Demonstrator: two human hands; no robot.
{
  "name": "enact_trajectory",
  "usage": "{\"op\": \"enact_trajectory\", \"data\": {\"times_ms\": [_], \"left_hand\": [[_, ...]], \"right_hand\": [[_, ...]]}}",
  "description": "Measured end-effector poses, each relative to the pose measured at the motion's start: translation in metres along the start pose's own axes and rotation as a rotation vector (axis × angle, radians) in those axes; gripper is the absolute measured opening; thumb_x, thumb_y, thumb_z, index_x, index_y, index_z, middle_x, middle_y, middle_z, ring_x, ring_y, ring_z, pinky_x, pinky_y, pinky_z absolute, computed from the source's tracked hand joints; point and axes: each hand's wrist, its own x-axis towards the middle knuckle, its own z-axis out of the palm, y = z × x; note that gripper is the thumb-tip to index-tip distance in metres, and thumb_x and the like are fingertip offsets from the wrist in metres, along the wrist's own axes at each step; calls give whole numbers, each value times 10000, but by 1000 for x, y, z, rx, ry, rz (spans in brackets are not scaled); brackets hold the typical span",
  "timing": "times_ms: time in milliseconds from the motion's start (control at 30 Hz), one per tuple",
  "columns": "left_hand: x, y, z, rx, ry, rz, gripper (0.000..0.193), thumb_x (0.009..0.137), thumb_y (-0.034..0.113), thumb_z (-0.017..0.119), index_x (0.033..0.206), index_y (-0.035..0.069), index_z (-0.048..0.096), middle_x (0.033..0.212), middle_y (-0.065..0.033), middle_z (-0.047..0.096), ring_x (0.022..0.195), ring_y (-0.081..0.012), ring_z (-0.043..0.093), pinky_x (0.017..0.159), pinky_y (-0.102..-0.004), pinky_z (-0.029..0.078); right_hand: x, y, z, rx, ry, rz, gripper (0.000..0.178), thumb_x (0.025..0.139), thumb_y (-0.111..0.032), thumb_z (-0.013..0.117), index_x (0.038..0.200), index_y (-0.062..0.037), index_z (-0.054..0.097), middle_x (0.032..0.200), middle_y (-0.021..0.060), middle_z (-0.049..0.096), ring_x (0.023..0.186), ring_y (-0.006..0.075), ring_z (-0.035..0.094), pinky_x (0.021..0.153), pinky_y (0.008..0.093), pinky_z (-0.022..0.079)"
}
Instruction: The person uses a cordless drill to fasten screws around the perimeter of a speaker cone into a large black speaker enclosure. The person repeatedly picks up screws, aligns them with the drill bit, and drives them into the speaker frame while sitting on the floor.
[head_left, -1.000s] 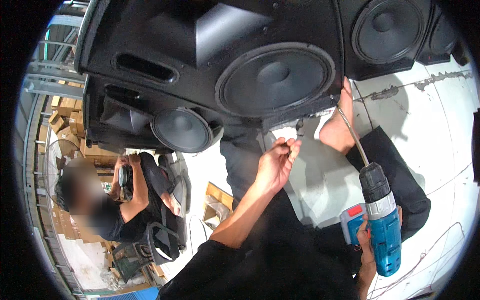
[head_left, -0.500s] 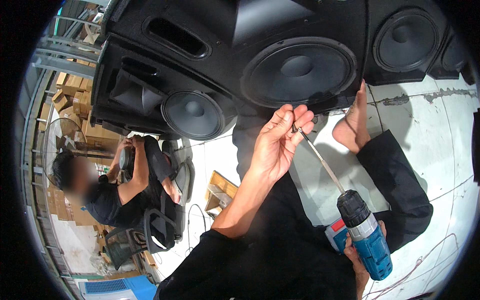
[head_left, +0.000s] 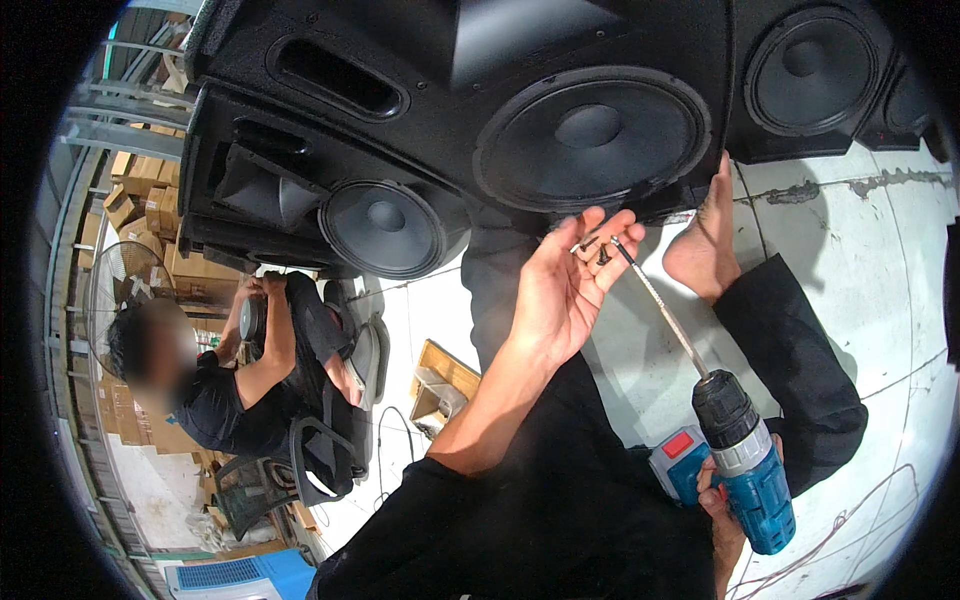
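My left hand is palm up, fingers loosely curled, with a few small dark screws on them. My right hand grips a blue and black cordless drill, partly hidden behind its body. The drill's long driver bit points up and away, its tip at the fingertips of my left hand. Whether a screw sits on the tip is too small to tell. Just beyond my left hand is a large black speaker cabinet with a round woofer facing me.
More black speakers stand at left and right. A small wooden box lies on the tiled floor. At left a seated person holds a round part. A cable runs at lower right; cartons are stacked far left.
My left hand has opened from a pinch, showing the screws on its fingers. The drill has shifted slightly right, and its bit tip has risen a little with it.
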Motion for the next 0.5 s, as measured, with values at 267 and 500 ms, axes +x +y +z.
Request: {"op": "enact_trajectory", "data": {"times_ms": [267, 500], "left_hand": [[3, -6, -5, 4, -54, 20, 314, 1029, 161, 385, 1245, -53, 463, 1270, -276, 536, 1188, -349, 557, 1023, -402, 494], [12, -10, -27, -43, -55, 16, 280, 991, 267, 509, 1026, 6, 604, 1092, -186, 659, 1036, -266, 657, 887, -328, 580]], "right_hand": [[14, -13, -1, 124, -38, -58, 1154, 649, -616, 800, 1412, 68, 268, 1101, 188, 603, 1039, 321, 598, 953, 487, 452], [16, -36, -1, 191, -58, 45, 1153, 649, -612, 803, 1422, 52, 263, 1173, 206, 565, 1068, 324, 584, 938, 483, 464]]}}
